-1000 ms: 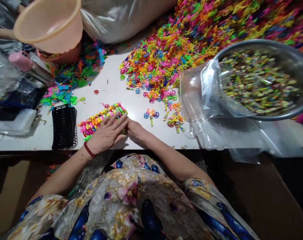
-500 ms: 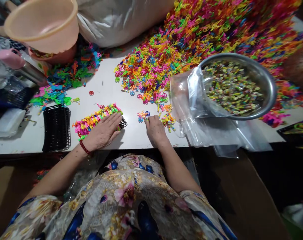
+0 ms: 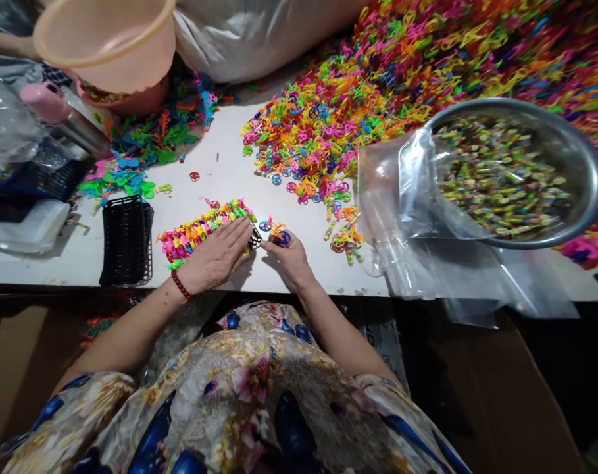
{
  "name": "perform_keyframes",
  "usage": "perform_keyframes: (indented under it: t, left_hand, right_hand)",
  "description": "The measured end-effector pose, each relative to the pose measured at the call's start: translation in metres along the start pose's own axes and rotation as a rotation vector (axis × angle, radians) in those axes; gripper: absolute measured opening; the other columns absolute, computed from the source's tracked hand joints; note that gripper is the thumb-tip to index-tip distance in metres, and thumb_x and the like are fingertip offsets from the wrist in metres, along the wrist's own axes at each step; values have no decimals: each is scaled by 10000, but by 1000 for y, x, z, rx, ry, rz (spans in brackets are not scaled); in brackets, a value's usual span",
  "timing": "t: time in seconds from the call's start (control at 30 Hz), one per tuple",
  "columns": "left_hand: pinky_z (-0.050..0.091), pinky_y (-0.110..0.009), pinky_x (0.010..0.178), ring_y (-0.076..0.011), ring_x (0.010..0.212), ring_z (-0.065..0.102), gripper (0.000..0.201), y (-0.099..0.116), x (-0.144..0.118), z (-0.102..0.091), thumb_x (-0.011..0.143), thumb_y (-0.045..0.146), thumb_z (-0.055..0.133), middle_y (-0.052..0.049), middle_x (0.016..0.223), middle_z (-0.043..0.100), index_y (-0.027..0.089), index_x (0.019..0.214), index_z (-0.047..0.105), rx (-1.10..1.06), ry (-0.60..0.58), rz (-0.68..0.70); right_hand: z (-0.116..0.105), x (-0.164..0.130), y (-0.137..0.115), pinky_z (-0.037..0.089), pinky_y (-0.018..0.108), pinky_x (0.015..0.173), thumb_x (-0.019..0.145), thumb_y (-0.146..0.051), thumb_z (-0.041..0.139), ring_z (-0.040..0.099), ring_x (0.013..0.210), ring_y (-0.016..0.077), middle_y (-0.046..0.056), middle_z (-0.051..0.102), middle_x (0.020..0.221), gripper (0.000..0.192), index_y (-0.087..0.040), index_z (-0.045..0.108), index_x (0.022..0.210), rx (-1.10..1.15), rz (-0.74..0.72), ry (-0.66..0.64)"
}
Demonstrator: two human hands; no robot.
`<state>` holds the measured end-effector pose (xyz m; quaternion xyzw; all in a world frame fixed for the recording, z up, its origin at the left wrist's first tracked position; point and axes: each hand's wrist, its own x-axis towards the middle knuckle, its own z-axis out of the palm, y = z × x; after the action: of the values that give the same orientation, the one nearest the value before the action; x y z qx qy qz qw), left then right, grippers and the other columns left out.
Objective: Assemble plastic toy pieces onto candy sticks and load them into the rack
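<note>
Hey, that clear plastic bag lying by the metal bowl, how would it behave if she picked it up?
The clear plastic bag is thin and creased and drapes over the rim of the metal bowl, so it would probably hang limp. It looks glossy, so perhaps slippery. It appears empty, so likely very light.

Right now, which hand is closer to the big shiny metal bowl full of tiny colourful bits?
Right. The right hand lies left of the metal bowl, pinching a small toy bicycle; the left hand rests farther left.
</note>
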<state>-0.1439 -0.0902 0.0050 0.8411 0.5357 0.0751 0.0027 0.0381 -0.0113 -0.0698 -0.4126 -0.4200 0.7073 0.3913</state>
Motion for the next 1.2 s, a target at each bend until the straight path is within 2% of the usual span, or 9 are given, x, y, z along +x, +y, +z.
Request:
perform_keyframes:
  t: [0.17, 0.3, 0.4, 0.57, 0.77, 0.83, 0.93, 1.1, 1.2]
  left_hand:
    - [307, -492, 1226, -290, 1505, 273, 693, -1, -1, 0, 1018, 328, 372, -210, 1599, 305, 116, 1587, 38, -65, 55, 2]
    - [309, -485, 1228, -293, 1500, 285, 704, -1, -2, 1, 1015, 315, 385, -220, 1592, 311, 110, 1588, 30, -78, 70, 5]
    - [312, -471, 1228, -289, 1498, 288, 707, -2, -2, 1, 1012, 308, 405, -224, 1582, 326, 94, 1583, 48, -73, 68, 8]
    - [293, -465, 1234, -283, 1508, 263, 687, -1, -1, 0, 1013, 291, 391, -219, 1591, 314, 79, 1580, 66, -58, 51, 10]
    - [240, -476, 1246, -273, 1536, 177, 643, 2, 2, -5, 1013, 319, 382, -161, 1653, 183, 141, 1586, 150, -1, -62, -24]
    - [225, -473, 1250, -271, 1542, 151, 649, 4, 3, -8, 1010, 357, 398, -140, 1665, 141, 163, 1587, 173, 26, -82, -29]
    - [208, -477, 1254, -264, 1543, 147, 649, 7, 4, -11, 1002, 409, 420, -104, 1662, 181, 186, 1580, 228, 66, -106, -31]
    - [222, -479, 1247, -274, 1535, 185, 670, 9, 4, -8, 991, 446, 433, -137, 1646, 211, 128, 1561, 284, 83, -84, -35]
    - [246, -492, 1232, -282, 1533, 194, 709, 7, 4, -5, 979, 456, 456, -148, 1648, 192, 132, 1574, 247, 82, -58, -12]
  right_hand:
    - [0, 2, 5, 470, 302, 732, 835, -433, 661, 560, 748, 164, 11, 636, 835, 255, -198, 636, 930, -477, -289, -119]
    - [4, 8, 14, 489, 334, 822, 909, -308, 507, 603, 860, 204, 86, 665, 981, 231, -167, 630, 1044, -693, -472, -242]
    - [4, 12, 22, 497, 321, 815, 902, -221, 480, 606, 868, 205, 96, 665, 993, 213, -167, 611, 1061, -794, -526, -295]
    - [-1, 22, 25, 496, 312, 770, 875, -129, 438, 582, 804, 202, 82, 634, 904, 169, -180, 581, 949, -954, -608, -398]
    - [-5, 35, 19, 500, 336, 856, 868, -109, 448, 574, 908, 213, 95, 619, 999, 237, -167, 565, 1065, -973, -670, -563]
    - [-4, 38, 21, 502, 335, 857, 858, -101, 458, 570, 906, 207, 90, 616, 1015, 248, -164, 565, 1073, -958, -668, -573]
    - [-1, 39, 24, 501, 316, 845, 851, -87, 476, 566, 900, 194, 82, 609, 1018, 224, -158, 573, 1040, -943, -654, -572]
    - [0, 33, 11, 486, 289, 848, 889, -84, 506, 577, 880, 175, 67, 614, 979, 163, -161, 612, 985, -1003, -609, -566]
    - [-19, 23, -11, 471, 296, 880, 946, -164, 534, 586, 943, 190, 85, 622, 1046, 174, -181, 626, 1093, -1067, -618, -388]
